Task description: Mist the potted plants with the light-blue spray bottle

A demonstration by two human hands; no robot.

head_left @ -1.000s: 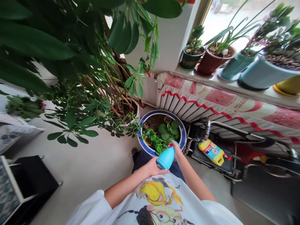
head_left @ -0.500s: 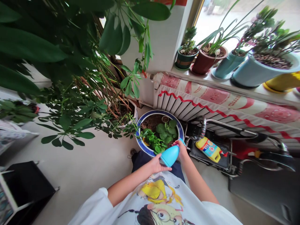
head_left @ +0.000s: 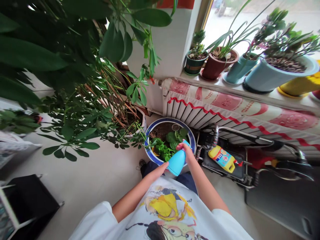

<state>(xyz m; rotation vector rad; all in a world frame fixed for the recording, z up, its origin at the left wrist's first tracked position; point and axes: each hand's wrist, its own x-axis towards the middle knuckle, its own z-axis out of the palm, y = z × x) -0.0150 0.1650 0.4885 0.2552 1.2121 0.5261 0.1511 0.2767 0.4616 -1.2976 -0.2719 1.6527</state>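
Note:
My right hand [head_left: 184, 150] grips the top of a light blue spray bottle [head_left: 177, 161], held tilted over a round blue-rimmed planter [head_left: 193, 138] on the floor. Small green leafy plants [head_left: 167, 144] and bare soil fill the planter. My left hand [head_left: 160, 168] rests against the bottle's base with its fingers stretched out, supporting it from below.
A large leafy potted plant [head_left: 82, 100] stands left of the planter. A radiator under a red-patterned cloth [head_left: 225, 103] runs along the wall, with several potted plants [head_left: 217, 63] on the sill above. A yellow bottle [head_left: 222, 158] lies on a metal rack. A black box [head_left: 27, 203] sits lower left.
The bottle has moved a little forward over the planter. My left hand has loosened from cupping the base to stretched fingers. The view has shifted slightly.

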